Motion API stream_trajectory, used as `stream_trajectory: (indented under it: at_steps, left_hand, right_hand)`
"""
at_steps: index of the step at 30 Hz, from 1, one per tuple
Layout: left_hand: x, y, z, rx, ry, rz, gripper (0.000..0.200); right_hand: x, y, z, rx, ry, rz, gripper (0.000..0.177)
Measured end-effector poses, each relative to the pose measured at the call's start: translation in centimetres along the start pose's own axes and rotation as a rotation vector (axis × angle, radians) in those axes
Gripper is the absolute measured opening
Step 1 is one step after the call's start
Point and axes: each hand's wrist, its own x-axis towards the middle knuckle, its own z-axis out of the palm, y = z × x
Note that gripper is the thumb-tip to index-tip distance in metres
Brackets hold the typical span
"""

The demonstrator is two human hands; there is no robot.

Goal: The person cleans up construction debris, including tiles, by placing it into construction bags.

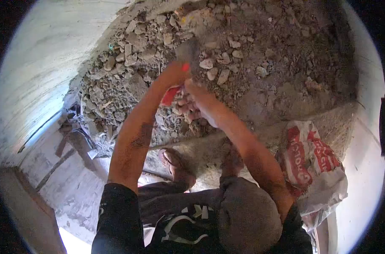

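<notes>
My left hand [174, 75] is closed around the handle of a tool, with red showing above the fist and a red part [170, 96] below it. A grey, blurred blade [187, 51] extends from the fist over the rubble. Close beside it on the right is my right hand [195, 100], its thumb near the left hand and its fingers loosely bent and apart. No object is visible in that hand, though motion blurs it. Broken stones [212, 73] and loose soil [260, 95] lie around and beneath both hands.
At the right lies a crumpled white and red sack [315, 158]. Pale walls [46, 51] curve along both sides. My sandalled foot [175, 166] stands below the rubble edge, left of my other foot. Scraps and wood pieces [77, 142] lie at the left.
</notes>
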Motion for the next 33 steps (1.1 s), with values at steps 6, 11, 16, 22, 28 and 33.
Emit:
stream_trajectory:
  at_steps: [6, 11, 16, 22, 28, 33]
  left_hand:
    - [-1.8, 0.9, -1.4, 0.077, 0.049, -0.083, 0.025]
    - [-0.8, 5.8, -1.7, 0.052, -0.053, -0.143, 0.029]
    - [4.6, 7.3, -2.7, 0.853, -0.301, 0.259, 0.027]
    - [0.5, -1.2, -1.8, 0.379, 0.124, 0.047, 0.052]
    - [-1.3, 4.0, -2.3, 0.353, -0.107, 0.004, 0.045]
    - [-6.7, 7.7, -2.6, 0.211, 0.097, 0.026, 0.046]
  right_hand:
    - [1.5, -0.4, -3.2, -0.029, 0.178, 0.023, 0.059]
    - [1.9, -1.2, -6.8, 0.093, 0.305, -0.125, 0.044]
    - [2.3, -2.2, -7.5, 0.134, 0.386, -0.130, 0.039]
    - [1.5, -3.0, -8.9, 0.224, 0.324, -0.220, 0.036]
    - [2.0, -3.2, -12.2, 0.235, 0.486, -0.308, 0.031]
    - [6.0, -2.9, -13.7, -0.331, 0.762, -0.579, 0.030]
